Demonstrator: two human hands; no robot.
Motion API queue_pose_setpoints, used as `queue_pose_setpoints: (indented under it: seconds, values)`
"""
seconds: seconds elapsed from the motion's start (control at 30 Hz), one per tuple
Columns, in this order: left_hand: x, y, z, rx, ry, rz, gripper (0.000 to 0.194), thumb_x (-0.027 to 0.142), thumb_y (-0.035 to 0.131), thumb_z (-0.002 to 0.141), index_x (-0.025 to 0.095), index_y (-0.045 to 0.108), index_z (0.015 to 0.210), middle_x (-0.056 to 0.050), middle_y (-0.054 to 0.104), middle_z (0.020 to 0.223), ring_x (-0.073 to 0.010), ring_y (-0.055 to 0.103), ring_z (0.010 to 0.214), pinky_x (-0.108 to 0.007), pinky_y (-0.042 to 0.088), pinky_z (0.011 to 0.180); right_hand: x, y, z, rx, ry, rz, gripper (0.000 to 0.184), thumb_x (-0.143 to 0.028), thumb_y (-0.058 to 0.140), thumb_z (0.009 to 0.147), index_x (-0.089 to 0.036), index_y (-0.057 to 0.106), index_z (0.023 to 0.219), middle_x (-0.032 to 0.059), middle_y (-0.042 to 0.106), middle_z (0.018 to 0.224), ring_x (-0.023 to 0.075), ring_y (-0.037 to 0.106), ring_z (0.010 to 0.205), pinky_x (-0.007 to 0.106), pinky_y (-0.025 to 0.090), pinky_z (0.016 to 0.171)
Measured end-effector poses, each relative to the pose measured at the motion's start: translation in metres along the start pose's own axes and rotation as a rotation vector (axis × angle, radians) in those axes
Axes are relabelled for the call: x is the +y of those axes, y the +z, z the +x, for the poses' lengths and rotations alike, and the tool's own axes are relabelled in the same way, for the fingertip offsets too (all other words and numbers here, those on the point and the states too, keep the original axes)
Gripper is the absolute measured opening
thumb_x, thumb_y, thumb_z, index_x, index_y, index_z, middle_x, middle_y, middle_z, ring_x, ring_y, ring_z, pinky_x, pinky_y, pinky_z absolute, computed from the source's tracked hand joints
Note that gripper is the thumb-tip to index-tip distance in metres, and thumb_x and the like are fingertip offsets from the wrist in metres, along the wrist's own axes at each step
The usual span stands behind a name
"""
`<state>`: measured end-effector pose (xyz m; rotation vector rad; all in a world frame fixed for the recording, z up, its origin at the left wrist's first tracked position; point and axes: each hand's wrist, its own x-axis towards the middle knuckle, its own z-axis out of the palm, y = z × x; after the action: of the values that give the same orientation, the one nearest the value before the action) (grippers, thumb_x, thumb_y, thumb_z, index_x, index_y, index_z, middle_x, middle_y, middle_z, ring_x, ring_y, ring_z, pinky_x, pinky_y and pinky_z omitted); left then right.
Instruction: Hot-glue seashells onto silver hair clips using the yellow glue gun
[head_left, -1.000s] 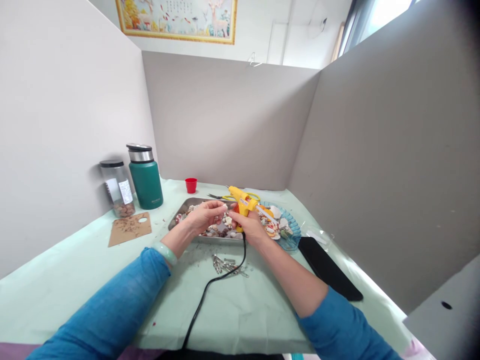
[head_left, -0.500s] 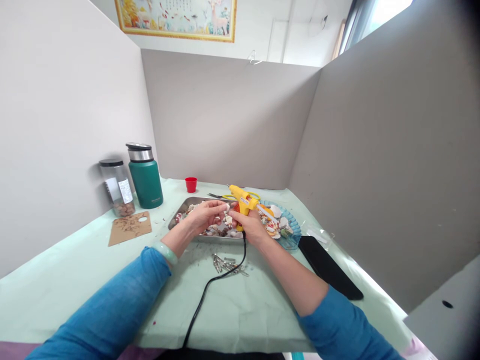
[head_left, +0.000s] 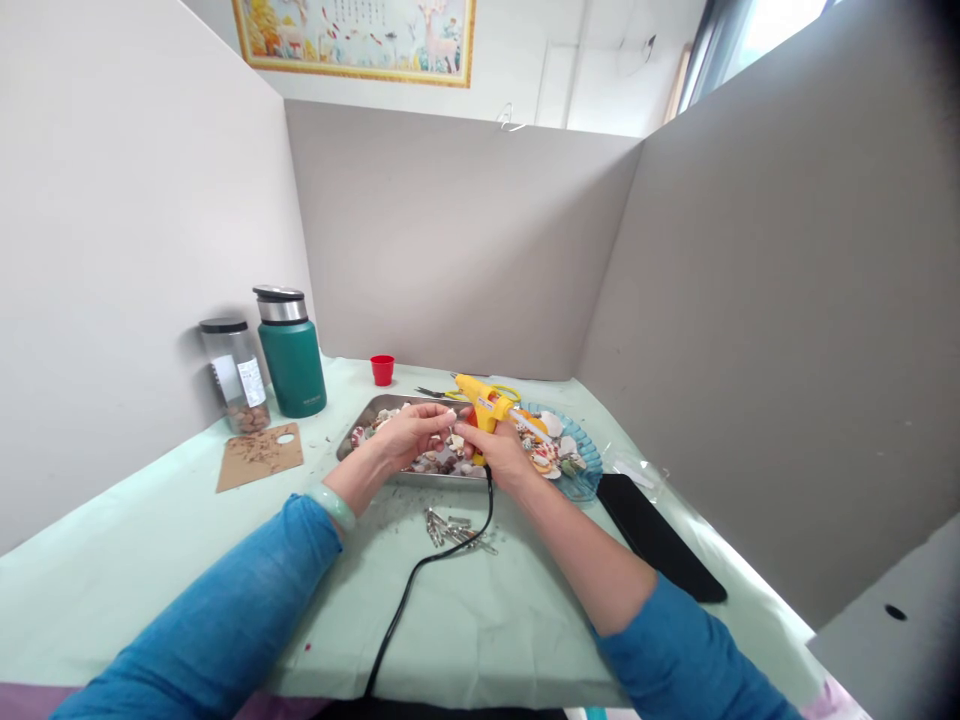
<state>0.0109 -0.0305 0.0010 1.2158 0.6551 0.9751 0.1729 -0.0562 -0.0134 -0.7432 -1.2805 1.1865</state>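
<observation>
My right hand (head_left: 501,450) is wrapped round the handle of a yellow hot glue gun (head_left: 489,404), its nozzle pointing to the upper left and a clear glue stick (head_left: 531,424) jutting from its back. A small whitish piece (head_left: 451,414), perhaps a shell, is pinched in the fingertips of my left hand (head_left: 411,436). The right thumb reaches close to those fingertips; whether it touches the piece I cannot tell. Both hands hover over a metal tray (head_left: 435,480) of shells and small stones. Down from the gun's handle runs a black cord (head_left: 420,568).
Right of the tray stands a blue scalloped plate (head_left: 591,462) of shells, near a black slab (head_left: 660,540). Metal clips (head_left: 457,532) lie in front. Behind are scissors (head_left: 504,392) and a red cup (head_left: 382,370). At left stand a green flask (head_left: 292,365), a jar (head_left: 238,380) and brown board (head_left: 259,460).
The glue gun has shifted very slightly to the left in my right hand's grip. My left hand keeps its pinch in nearly the same spot.
</observation>
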Motion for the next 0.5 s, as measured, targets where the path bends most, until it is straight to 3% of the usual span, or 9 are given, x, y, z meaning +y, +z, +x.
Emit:
queue_pose_setpoints:
  seconds: [0.27, 0.5]
  values:
    - [-0.0036, 0.0043, 0.0008, 0.022, 0.000, -0.141, 0.020, 0.023, 0.079, 0.068, 0.013, 0.063, 0.075, 0.000, 0.059, 0.066, -0.0078, 0.055, 0.059, -0.022, 0.047, 0.060, 0.0005, -0.0001, 0.0005, 0.032, 0.001, 0.048, 0.037, -0.031, 0.076, 0.063, -0.017, 0.057, 0.092, -0.0058, 0.054, 0.063, 0.0062, 0.048, 0.046, 0.020, 0.040, 0.046]
    - [-0.0028, 0.0059, 0.0009, 0.039, 0.009, -0.078, 0.025, 0.027, 0.080, 0.067, 0.011, 0.063, 0.076, 0.000, 0.057, 0.066, -0.0066, 0.053, 0.056, -0.020, 0.045, 0.054, 0.0008, -0.0002, 0.0006, 0.039, -0.014, 0.060, 0.032, -0.030, 0.074, 0.064, -0.019, 0.057, 0.089, -0.0055, 0.053, 0.061, 0.0076, 0.048, 0.046, 0.021, 0.039, 0.045]
